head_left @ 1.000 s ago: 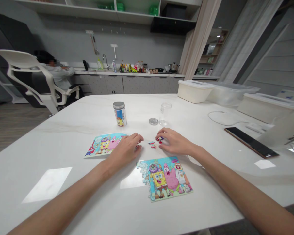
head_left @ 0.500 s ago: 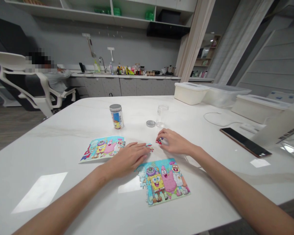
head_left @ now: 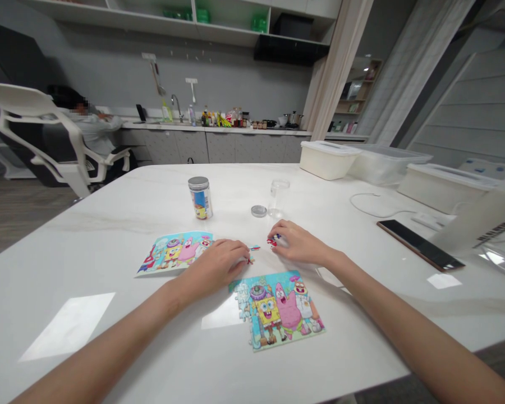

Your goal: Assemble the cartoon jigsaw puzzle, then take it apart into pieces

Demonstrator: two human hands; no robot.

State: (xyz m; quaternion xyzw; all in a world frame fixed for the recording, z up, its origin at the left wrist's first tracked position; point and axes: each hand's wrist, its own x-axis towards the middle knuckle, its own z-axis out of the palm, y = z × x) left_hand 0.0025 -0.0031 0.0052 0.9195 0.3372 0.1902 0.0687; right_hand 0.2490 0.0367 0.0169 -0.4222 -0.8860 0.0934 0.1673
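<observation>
A partly joined jigsaw puzzle [head_left: 288, 311] of cartoon figures lies flat before me, its left edge ragged. Above it, my left hand [head_left: 224, 261] has its fingers bent down and closed at a small puzzle piece [head_left: 251, 260], partly hidden by the fingertips. Another loose piece [head_left: 256, 248] lies just beyond them. Curled on the table to the right, my right hand [head_left: 297, 241] holds red and blue puzzle pieces [head_left: 272, 242] at its fingers. The picture sheet [head_left: 168, 252], showing the same figures, lies left of my left hand, which covers its right end.
A lidded jar [head_left: 200, 199] with a printed label stands beyond the sheet. An upturned clear jar [head_left: 279, 199] and a silver lid [head_left: 258, 211] are farther back. On the right are a phone [head_left: 421, 245], a white cable [head_left: 372, 215] and a storage box [head_left: 328, 160]. A person sits at far left.
My left hand has drawn slightly back to the left, its fingers going from stretched flat to bent, uncovering a loose piece. My right hand stays nearly in place.
</observation>
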